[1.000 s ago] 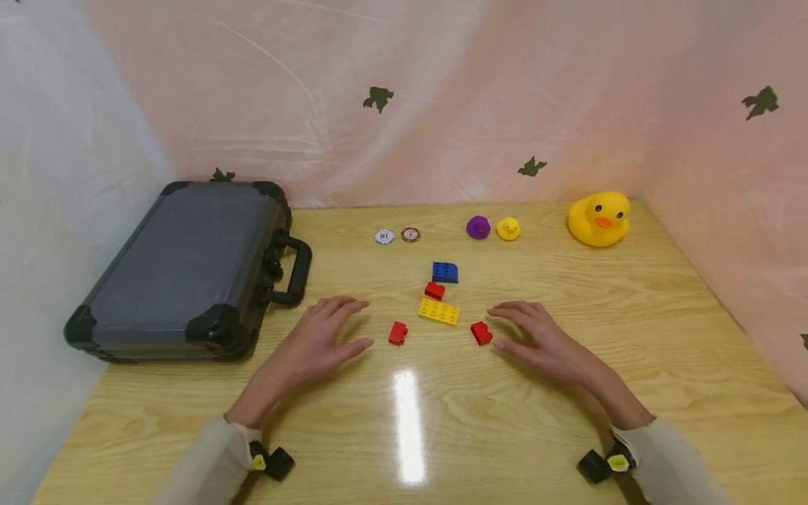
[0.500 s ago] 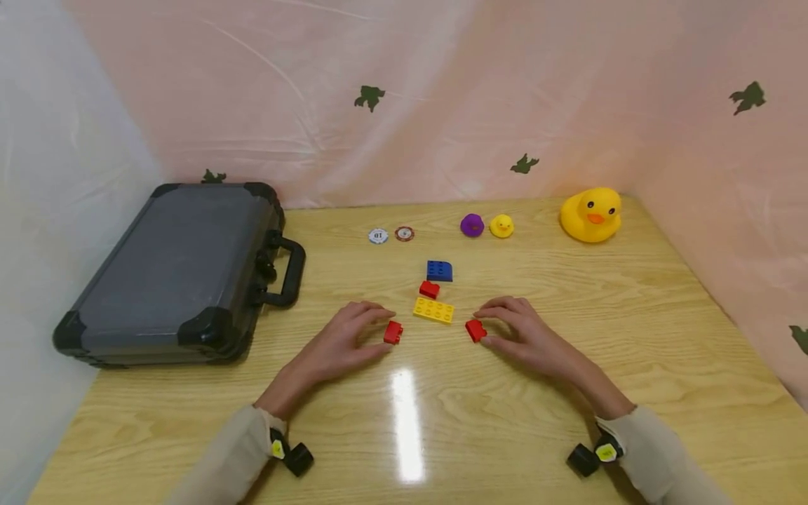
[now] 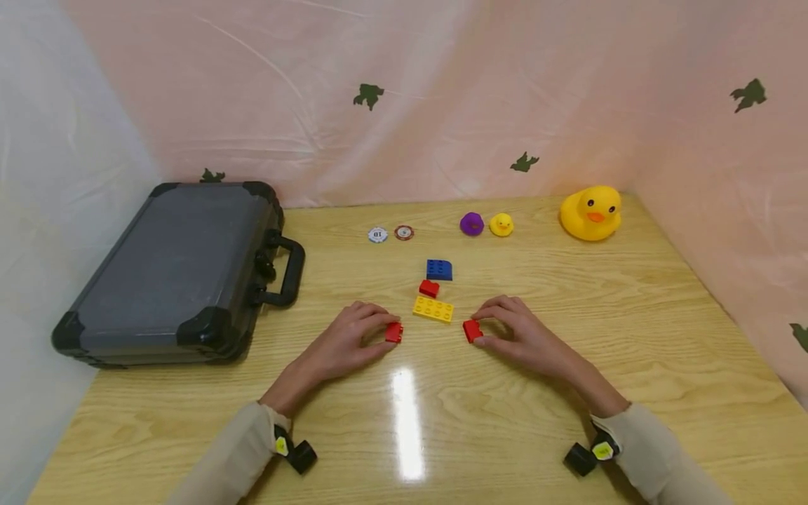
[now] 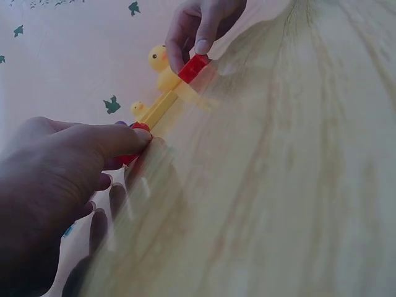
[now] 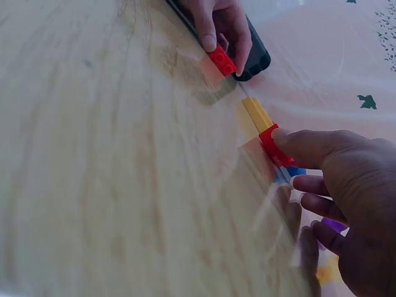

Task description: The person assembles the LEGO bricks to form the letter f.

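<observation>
Red brick (image 3: 394,332) sits pinched in the left hand (image 3: 344,344), thumb and fingertips parted only by it; the right hand (image 3: 529,342) likewise grips a second red brick (image 3: 471,331), mid-table. Toward the table's (image 3: 492,421) far edge follow yellow (image 3: 433,309), red (image 3: 429,288) and blue (image 3: 439,269) bricks.

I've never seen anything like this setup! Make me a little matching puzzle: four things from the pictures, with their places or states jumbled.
Things:
1. left hand
2. gray case
3. yellow brick
4. large yellow duck

Places or states:
A. lying studs up on the table
B. sitting near the far right corner
C. pinching a red brick
D. closed, on the left side, its black handle facing right

Right pairs: 1-C, 2-D, 3-A, 4-B
</observation>
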### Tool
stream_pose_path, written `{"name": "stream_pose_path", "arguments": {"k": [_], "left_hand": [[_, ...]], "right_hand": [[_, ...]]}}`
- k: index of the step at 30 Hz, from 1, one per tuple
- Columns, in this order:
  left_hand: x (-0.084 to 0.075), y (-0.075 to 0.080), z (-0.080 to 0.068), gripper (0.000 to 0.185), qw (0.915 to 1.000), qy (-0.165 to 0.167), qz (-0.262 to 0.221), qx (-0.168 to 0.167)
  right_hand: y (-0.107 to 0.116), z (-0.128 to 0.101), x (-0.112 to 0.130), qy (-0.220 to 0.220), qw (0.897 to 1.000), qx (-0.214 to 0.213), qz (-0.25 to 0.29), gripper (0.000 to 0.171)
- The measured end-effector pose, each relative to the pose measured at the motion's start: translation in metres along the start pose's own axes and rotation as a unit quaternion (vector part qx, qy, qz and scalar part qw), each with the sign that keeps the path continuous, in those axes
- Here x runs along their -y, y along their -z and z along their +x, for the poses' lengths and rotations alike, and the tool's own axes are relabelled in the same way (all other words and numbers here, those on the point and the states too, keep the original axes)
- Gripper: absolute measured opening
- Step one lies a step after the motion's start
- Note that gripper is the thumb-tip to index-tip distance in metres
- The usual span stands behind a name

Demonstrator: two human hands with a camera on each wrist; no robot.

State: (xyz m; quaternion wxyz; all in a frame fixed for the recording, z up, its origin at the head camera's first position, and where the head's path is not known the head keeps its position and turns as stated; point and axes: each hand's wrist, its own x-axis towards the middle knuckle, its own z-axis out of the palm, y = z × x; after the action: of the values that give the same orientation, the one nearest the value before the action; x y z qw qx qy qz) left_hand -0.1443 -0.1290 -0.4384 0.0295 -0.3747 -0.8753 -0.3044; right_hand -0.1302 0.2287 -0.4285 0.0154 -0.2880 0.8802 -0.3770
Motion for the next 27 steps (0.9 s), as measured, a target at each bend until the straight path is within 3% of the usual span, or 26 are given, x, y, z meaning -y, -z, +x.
{"name": "stream_pose_path", "arguments": {"k": [9,16,27], "left_hand": [[-0.004,-0.001,0.001,0.038,0.9999,0.014,0.002,-0.002],[-0.005,-0.005,0.003,0.038,0.9999,-0.001,0.013,0.005],[-0.014,-0.014,0.010,0.037,0.9999,0.005,-0.002,-0.014]], "right_hand": [[0.001,0.002,0.003,-0.002,1.000,-0.005,-0.001,0.030],[0.003,0.002,0.005,-0.005,1.000,0.000,0.004,0.031],[0.003,0.003,0.007,0.006,1.000,-0.015,0.005,0.028]]}}
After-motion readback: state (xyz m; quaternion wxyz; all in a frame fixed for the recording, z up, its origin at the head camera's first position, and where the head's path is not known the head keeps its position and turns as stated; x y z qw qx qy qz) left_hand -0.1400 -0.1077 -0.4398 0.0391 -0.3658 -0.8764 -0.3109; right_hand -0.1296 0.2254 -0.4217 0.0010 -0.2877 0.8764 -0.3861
